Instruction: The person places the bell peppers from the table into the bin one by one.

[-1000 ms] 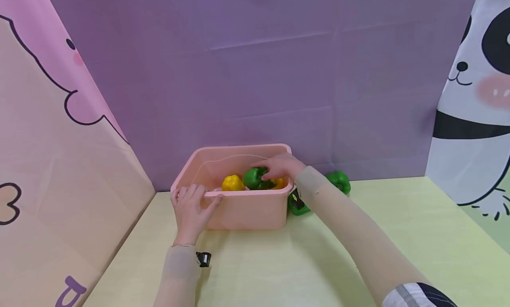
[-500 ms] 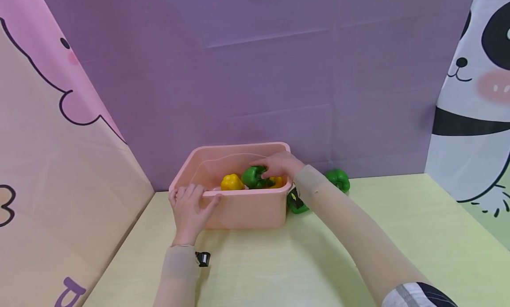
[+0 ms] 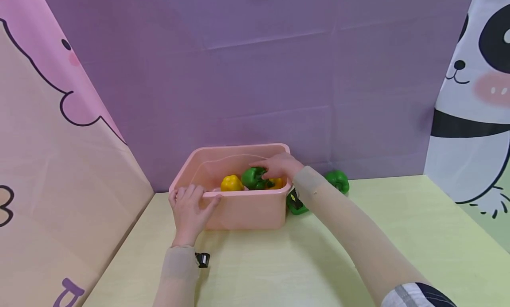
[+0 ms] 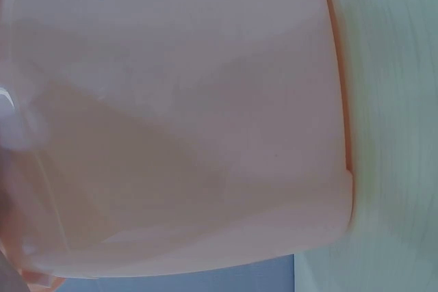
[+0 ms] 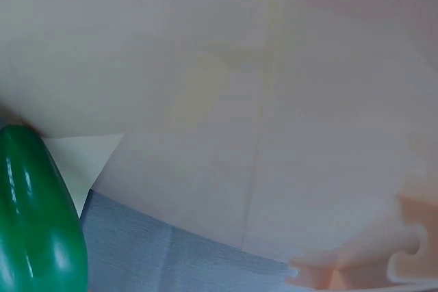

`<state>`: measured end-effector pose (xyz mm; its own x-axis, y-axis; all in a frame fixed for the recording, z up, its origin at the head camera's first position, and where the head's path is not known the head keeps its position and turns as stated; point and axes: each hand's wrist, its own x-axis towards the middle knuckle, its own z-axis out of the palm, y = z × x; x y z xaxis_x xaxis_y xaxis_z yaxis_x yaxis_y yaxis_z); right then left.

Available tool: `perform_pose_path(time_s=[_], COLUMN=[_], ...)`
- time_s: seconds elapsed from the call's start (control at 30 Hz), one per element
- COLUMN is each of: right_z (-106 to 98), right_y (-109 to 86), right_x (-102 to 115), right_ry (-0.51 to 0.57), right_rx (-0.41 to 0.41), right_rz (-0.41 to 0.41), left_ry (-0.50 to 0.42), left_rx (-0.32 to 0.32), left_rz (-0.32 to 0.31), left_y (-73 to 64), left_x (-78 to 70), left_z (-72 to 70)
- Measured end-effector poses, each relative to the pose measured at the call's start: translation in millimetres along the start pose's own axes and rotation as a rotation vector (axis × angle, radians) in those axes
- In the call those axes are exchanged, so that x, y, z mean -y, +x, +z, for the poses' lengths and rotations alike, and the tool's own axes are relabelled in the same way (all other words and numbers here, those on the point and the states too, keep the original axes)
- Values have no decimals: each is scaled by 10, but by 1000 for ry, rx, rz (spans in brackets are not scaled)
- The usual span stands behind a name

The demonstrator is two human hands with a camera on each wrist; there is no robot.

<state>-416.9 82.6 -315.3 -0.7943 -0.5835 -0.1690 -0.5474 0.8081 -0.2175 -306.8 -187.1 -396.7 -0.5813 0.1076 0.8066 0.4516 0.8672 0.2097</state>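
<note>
A pink plastic bin stands on the table against the back wall. My left hand grips its front rim near the left corner, fingers over the edge and thumb along the outside. The left wrist view is filled by the bin's outer wall. Reaching over the right rim, my right hand holds a green bell pepper inside, fingers over its top and thumb on its near side. Left of it lies a yellow bell pepper; an orange-yellow pepper is partly hidden under the right hand.
Outside the bin on the right, a green bell pepper lies by the back wall. Another green pepper sits close against the bin, partly covered by my right wrist. Pale yellow tabletop extends in front; a purple backdrop rises behind.
</note>
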Motion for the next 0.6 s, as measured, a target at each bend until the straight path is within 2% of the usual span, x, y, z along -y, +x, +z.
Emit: perform_pose_path(time_s=[0.33,0.53,0.6], right_z=[12,4,2], right_y=[0,23,34], right_x=[-3,2,2], right_ry=[13,75,66], right_rx=[-8,-38,-52], right_rz=[21,-42,-56], left_ry=[-1,3,5], left_rx=[6,2,0], left_rz=[-3,-1,-2], left_y=[1,2,-3], left_x=[2,21,31], left_z=[12,12,12])
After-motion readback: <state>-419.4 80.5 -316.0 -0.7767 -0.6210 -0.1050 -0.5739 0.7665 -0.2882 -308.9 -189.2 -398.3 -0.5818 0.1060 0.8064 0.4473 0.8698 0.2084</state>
